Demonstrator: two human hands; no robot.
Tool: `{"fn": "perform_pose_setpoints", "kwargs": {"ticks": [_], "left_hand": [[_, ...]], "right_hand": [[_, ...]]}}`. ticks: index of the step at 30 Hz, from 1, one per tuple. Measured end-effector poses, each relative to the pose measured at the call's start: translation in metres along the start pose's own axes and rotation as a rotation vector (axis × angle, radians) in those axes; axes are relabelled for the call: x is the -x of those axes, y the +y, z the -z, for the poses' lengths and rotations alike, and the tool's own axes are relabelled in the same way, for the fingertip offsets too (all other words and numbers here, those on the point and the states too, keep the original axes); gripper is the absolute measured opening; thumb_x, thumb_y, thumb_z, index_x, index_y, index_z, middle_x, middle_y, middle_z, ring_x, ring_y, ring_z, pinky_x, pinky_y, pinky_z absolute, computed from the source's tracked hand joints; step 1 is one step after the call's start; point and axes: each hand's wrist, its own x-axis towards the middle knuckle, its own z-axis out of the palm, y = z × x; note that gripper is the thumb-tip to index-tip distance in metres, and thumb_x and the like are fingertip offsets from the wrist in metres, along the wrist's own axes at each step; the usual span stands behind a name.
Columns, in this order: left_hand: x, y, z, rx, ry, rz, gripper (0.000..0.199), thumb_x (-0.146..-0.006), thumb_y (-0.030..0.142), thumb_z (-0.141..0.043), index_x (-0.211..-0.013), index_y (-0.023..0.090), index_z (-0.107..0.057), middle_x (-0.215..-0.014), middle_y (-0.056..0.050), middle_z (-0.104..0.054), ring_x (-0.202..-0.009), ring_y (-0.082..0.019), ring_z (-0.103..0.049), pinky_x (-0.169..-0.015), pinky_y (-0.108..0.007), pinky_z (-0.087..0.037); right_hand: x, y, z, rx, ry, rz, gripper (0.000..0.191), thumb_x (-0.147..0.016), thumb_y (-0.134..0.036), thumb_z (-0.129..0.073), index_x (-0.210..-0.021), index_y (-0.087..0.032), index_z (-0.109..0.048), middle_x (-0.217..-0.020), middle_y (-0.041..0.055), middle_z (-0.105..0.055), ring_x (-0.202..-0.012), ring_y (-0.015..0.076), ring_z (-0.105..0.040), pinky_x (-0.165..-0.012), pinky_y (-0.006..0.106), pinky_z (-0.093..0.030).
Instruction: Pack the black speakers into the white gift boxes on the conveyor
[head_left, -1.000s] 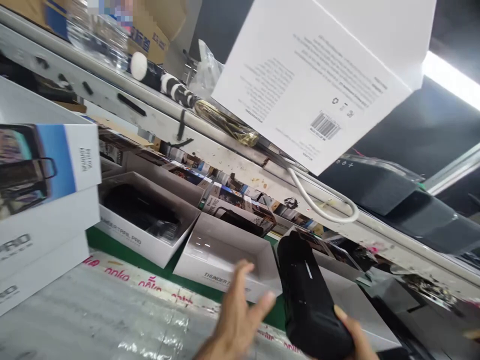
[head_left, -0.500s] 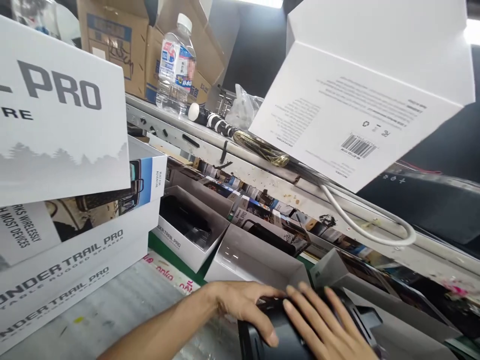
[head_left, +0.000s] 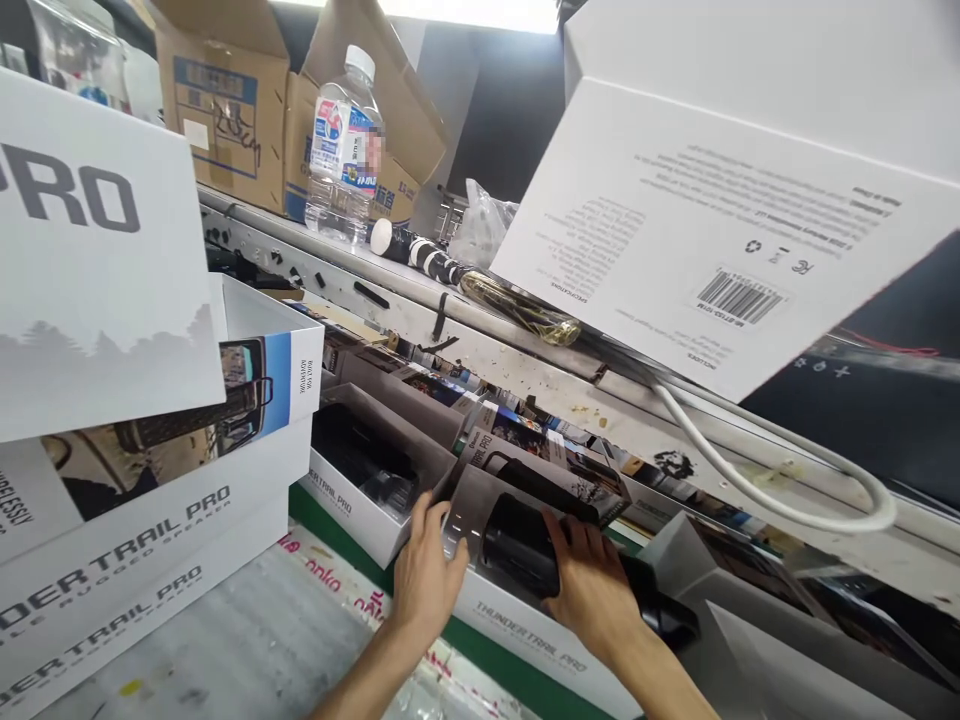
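**Two hands on a black speaker in an open white box**

Both hands are at the same open white cardboard box [head_left: 525, 625] printed "THUNDERTRAIL PRO" on its front wall. A black cylindrical speaker [head_left: 525, 550] lies partly inside it, its right end sticking out past the box's edge. The left hand [head_left: 427, 575] rests flat on the box's left end, fingers spread and loose, touching the wall and the rim beside the speaker. The right hand [head_left: 592, 590] lies over the top of the speaker with its fingers curled onto the dark body, pressing on it rather than closed around it.

Just left of this box sits another open white box [head_left: 352, 500] with dark contents inside. Further left stands a stack of closed white speaker boxes [head_left: 150, 530] with grey lettering. Behind, a clear plastic water bottle [head_left: 341, 150] stands on a grey metal shelf rail [head_left: 480, 340], with brown cardboard cartons [head_left: 217, 110] behind it. A white cable [head_left: 787, 500] loops along the rail, under a large raised white box lid with a barcode [head_left: 712, 230].
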Motion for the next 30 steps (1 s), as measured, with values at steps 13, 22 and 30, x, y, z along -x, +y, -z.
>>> {"fn": "perform_pose_setpoints", "kwargs": {"ticks": [13,22,30], "left_hand": [[-0.025,0.001,-0.009,0.382,-0.357,-0.032,0.061,-0.08,0.008,-0.051,-0.138,0.024,-0.059,-0.145,-0.006,-0.061,-0.134,-0.024,-0.057,-0.115,-0.042,-0.047],[-0.029,-0.006,-0.011,0.425,-0.516,0.032,0.065,-0.082,0.011,-0.047,-0.143,0.029,-0.055,-0.155,-0.001,-0.049,-0.14,-0.026,-0.049,-0.091,-0.029,-0.057],[-0.028,-0.007,-0.006,0.445,-0.462,0.07,0.064,-0.082,0.012,-0.046,-0.144,0.026,-0.053,-0.156,-0.004,-0.048,-0.145,-0.025,-0.044,-0.118,-0.04,-0.039]], "right_hand": [[-0.032,0.006,-0.053,-0.295,-0.254,-0.013,0.116,-0.052,-0.016,-0.085,-0.157,-0.021,-0.035,-0.158,0.0116,-0.04,-0.145,0.0346,-0.033,-0.124,0.049,-0.024],[-0.04,0.01,-0.071,-0.369,-0.345,0.001,0.12,-0.057,-0.024,-0.084,-0.161,-0.02,-0.025,-0.165,0.0108,-0.027,-0.152,0.0325,-0.021,-0.126,0.044,-0.019],[-0.042,0.005,-0.059,-0.373,-0.365,0.02,0.119,-0.061,-0.025,-0.082,-0.162,-0.02,-0.019,-0.167,0.0105,-0.024,-0.154,0.0304,-0.02,-0.127,0.047,-0.015]]}}
